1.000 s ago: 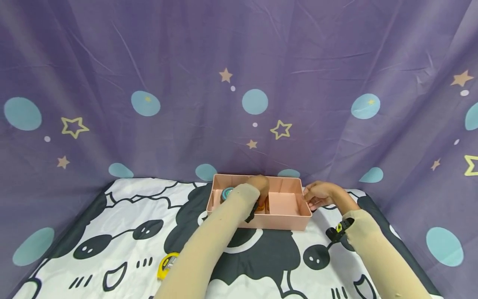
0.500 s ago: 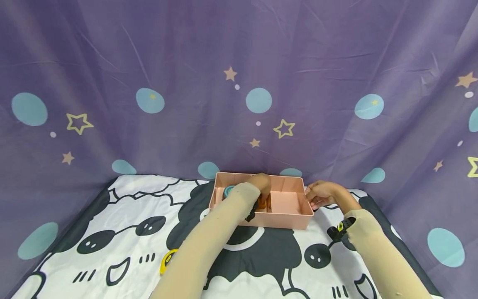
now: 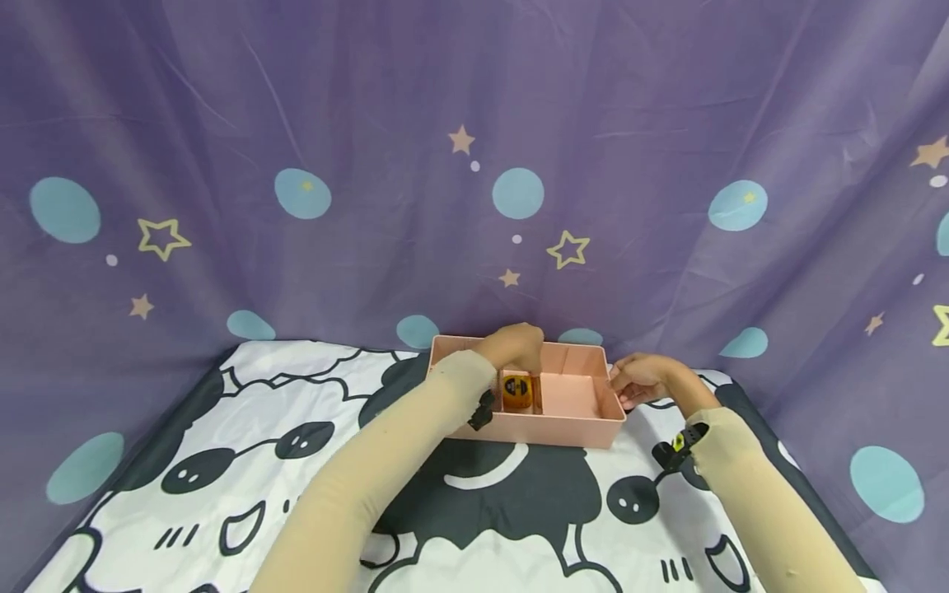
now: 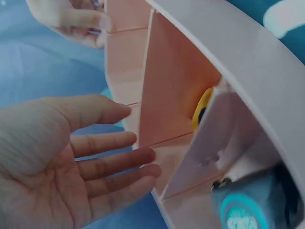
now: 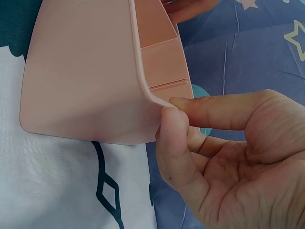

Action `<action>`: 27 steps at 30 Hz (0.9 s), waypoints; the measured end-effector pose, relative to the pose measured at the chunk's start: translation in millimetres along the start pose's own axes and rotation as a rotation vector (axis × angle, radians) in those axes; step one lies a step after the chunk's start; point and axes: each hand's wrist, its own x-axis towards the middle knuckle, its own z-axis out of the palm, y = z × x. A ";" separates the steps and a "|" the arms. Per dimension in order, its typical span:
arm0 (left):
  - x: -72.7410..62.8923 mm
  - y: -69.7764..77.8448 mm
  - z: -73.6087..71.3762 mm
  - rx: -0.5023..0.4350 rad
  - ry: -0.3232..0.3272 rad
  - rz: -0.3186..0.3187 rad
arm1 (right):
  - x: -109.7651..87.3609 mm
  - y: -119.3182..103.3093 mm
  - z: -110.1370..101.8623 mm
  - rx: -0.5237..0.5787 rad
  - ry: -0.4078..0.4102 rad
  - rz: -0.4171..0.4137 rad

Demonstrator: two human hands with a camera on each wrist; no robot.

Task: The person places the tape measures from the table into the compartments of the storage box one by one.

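A pink box (image 3: pixel 549 430) with dividers stands at the back of the sheet. My left hand (image 3: pixel 515 346) is over its back edge. In the left wrist view the left hand (image 4: pixel 76 162) has spread, nearly straight fingers, with nothing between them. A yellow-orange item with a black face (image 3: pixel 516 391) lies in the middle compartment, partly hidden by a divider (image 4: pixel 209 133) in the left wrist view. A dark grey item with a teal ring (image 4: pixel 240 217) sits in the neighbouring compartment. My right hand (image 5: pixel 238 148) pinches the rim at the box's right end between thumb and fingers.
A purple curtain (image 3: pixel 356 206) with stars and blue spots hangs right behind the box. The patterned sheet (image 3: pixel 511 502) spreads in front. My left sleeve (image 3: pixel 371 486) crosses the front and covers part of it.
My left hand has lifted back and up off the yellow-orange item, which now shows. The left forearm has swung left and hides the yellow tape measure on the sheet. The right hand keeps its hold.
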 end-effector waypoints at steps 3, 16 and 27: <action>-18.5 -3.0 -7.7 0.052 0.090 0.058 | -0.7 -4.1 -1.5 -0.009 -0.005 0.003; -110.6 -52.8 5.0 0.178 0.400 0.436 | -2.6 -5.1 -0.4 0.005 -0.020 0.004; -165.2 -95.2 31.4 0.308 0.557 0.591 | -3.0 -0.6 3.1 0.003 -0.025 -0.004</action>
